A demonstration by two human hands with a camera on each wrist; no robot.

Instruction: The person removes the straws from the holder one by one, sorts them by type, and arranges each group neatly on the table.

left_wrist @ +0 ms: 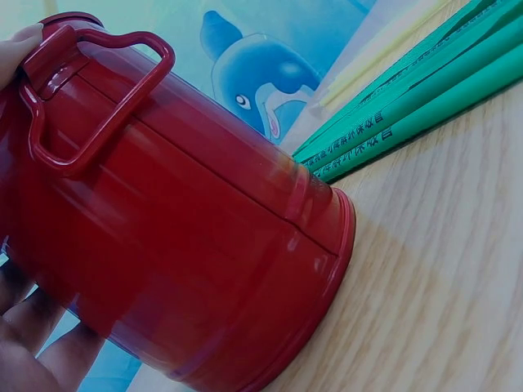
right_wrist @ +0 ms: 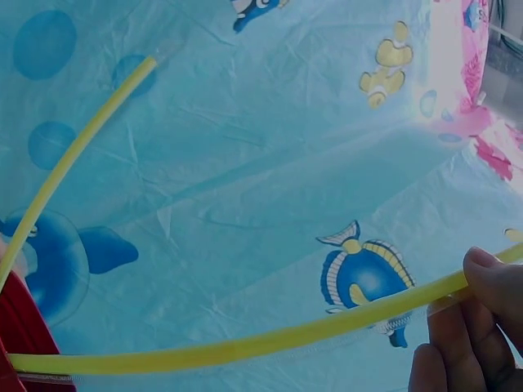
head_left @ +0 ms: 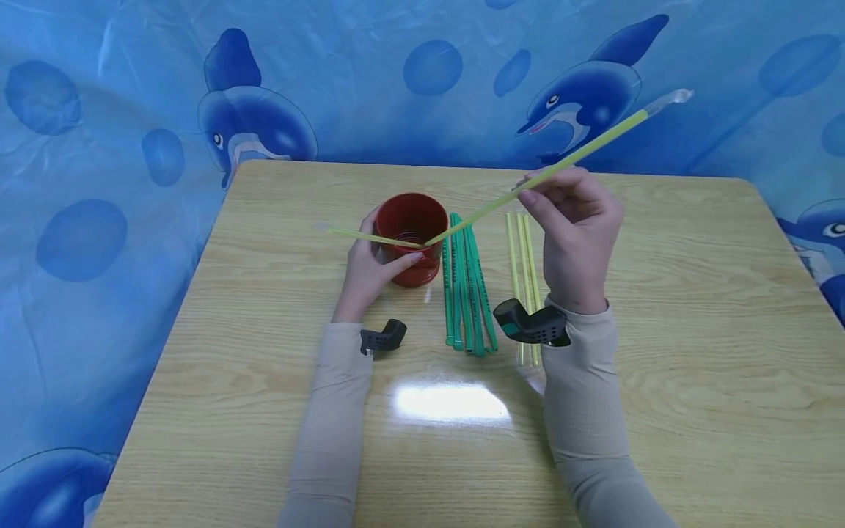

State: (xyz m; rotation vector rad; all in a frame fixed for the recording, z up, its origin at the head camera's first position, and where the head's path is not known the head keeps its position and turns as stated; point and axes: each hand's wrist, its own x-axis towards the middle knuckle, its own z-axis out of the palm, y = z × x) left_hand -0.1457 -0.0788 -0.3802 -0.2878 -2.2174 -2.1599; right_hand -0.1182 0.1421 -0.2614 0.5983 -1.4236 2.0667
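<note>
My left hand (head_left: 367,270) grips a red mug (head_left: 419,276) from its left side, thumb across the near side. In the left wrist view the mug's wire-like handle (left_wrist: 151,82) shows, and its base is down at the table. My right hand (head_left: 582,227) pinches a yellow drinking straw (head_left: 581,152) between thumb and fingers, raised and slanting. Its lower end is at the mug's near rim; its upper end carries a clear wrapper. A second yellow straw (right_wrist: 78,151) sticks out of the mug to the left, its lower end hidden in the right wrist view.
Several green wrapped straws (head_left: 470,293) with dark print lie right of the mug. Beyond them more yellow straws (head_left: 527,271) lie partly behind my right wrist camera (head_left: 531,323). The wooden table (head_left: 251,352) meets a blue dolphin-print sheet (head_left: 370,95) at the back.
</note>
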